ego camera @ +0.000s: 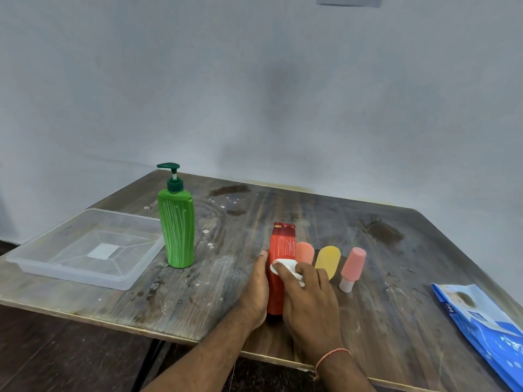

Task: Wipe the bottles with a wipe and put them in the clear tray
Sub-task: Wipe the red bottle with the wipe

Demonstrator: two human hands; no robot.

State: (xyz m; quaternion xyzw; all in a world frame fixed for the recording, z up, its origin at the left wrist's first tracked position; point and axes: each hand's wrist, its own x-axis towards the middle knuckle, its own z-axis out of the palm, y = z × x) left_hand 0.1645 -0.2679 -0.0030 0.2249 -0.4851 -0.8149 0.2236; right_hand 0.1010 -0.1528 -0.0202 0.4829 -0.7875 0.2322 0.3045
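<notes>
- Bottles stand on a worn wooden table point(396, 321), and the one being worked on is a red bottle point(278, 250) with a darker red cap, upright near the front edge, held between both hands.
- The left hand point(256, 292) holds the red bottle from its left side, thumb lying up along the bottle's wall; the fingers go round behind and are hidden.
- The right hand point(308, 301) presses a folded white wipe point(285, 268) against the front of the red bottle, its fingers curled over the wipe. A thin orange thread circles that wrist.
- A tall green pump bottle point(177, 230) with a dark green pump head stands upright to the left, just beside the right rim of the clear tray point(36, 267).
- The clear tray sits at the table's left side and holds no bottles.
- Behind the right hand, close to the red bottle, stand a small orange bottle point(305, 251) and a small yellow bottle point(328, 260), both partly hidden by the hand.
- Further right stands a pink bottle point(353, 264) on a white base, tilted slightly.
- A blue wipes pack point(486, 329) lies flat at the table's right edge, well apart from the bottles.
</notes>
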